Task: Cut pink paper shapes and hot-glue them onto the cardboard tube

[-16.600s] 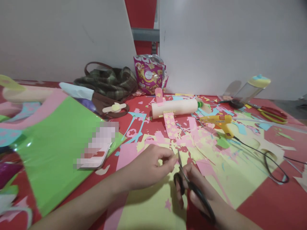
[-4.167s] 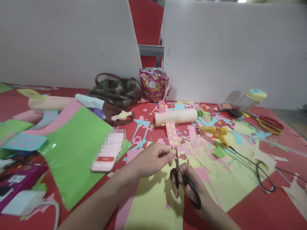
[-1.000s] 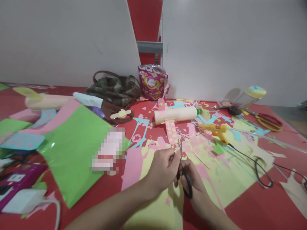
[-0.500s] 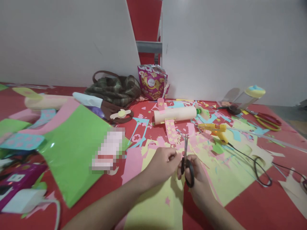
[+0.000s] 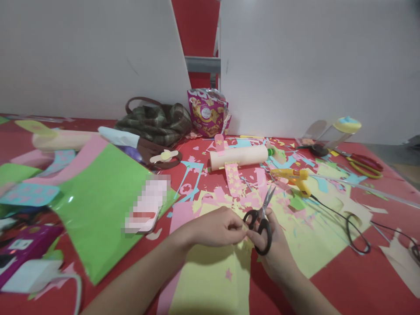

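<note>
My right hand (image 5: 275, 245) grips black-handled scissors (image 5: 260, 216), fingers through the loops, blades closed and tilted up to the right. My left hand (image 5: 216, 227) is pinched shut right beside it, thumb and fingers meeting at the scissor handles around a tiny piece I cannot make out. Both hands hover over a pale yellow sheet (image 5: 213, 280) strewn with pink, yellow and blue paper offcuts. Just beyond lies a pink strip with yellow stars (image 5: 233, 180) hanging from a cream paper roll (image 5: 239, 156).
A yellow glue gun (image 5: 292, 176) with a black cord (image 5: 356, 227) lies to the right. Red-and-yellow scissors (image 5: 364, 164) and a tipped bottle (image 5: 334, 133) are far right. A phone (image 5: 146, 210) rests on a green sheet (image 5: 98, 205). A plaid bag (image 5: 154, 122) and snack packet (image 5: 207, 111) stand behind.
The scissors have swung from pointing straight up to tilting right, blades closed. My left hand's pinch has moved in against the scissor handles, and both hands sit slightly lower.
</note>
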Tool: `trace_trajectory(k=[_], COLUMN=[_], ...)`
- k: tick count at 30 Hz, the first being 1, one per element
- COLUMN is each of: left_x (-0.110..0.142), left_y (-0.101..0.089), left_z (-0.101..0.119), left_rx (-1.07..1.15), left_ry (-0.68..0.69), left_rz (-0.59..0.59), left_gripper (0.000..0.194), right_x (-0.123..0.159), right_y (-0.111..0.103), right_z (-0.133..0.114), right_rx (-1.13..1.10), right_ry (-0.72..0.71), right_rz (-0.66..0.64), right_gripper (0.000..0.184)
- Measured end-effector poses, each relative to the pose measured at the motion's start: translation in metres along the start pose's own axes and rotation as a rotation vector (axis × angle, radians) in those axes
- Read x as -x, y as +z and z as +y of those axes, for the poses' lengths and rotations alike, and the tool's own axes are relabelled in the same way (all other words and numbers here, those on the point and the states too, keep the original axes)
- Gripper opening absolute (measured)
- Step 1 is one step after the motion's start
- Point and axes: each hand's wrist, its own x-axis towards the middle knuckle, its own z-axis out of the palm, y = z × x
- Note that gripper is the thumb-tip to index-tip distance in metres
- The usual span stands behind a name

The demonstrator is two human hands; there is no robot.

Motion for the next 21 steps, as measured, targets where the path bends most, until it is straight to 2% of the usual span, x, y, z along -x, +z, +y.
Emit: trace_trajectory(k=[10, 17, 21], left_x=[0.0003, -0.0012, -0.0011], left_y=[-0.0033, -0.0048, -0.0029], left_z=[-0.007, -0.0056, -0.0064], left_rx=[-0.016, -0.055, -0.088], left_ry=[-0.035, -0.037, -0.029], left_rz=[0.048, 0.22, 0.179], left_gripper=[0.02, 0.026, 0.026], right_x=[0.001, 0.0003, -0.0008], right_y=[0.0007, 0.0002, -0.0011], right_z=[-0.0002, -0.0009, 0.0018], right_rx=[0.053, 0.066, 0.061], right_ry=[-0.011, 0.001, -0.02], right_rz=[0.002, 0.081, 0.09], right_gripper=[0.029, 0.027, 0.028])
